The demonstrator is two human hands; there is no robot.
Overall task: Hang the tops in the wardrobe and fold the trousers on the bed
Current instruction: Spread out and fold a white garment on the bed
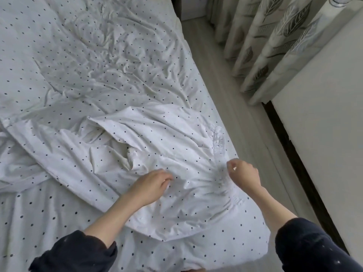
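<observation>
White trousers with small black dots [157,146] lie spread and creased on the bed [68,55], whose cover has the same dotted print. Their elastic waistband [220,142] lies near the bed's right edge. My right hand [243,175] pinches the fabric by the waistband and lifts it, so folds radiate from the grip. My left hand [151,185] lies on the trousers with fingers curled into the cloth. No tops or wardrobe show.
A strip of pale floor [231,95] runs along the bed's right side. Leaf-patterned curtains [275,36] hang at the upper right. A white panel with a dark edge [322,124] stands at the right.
</observation>
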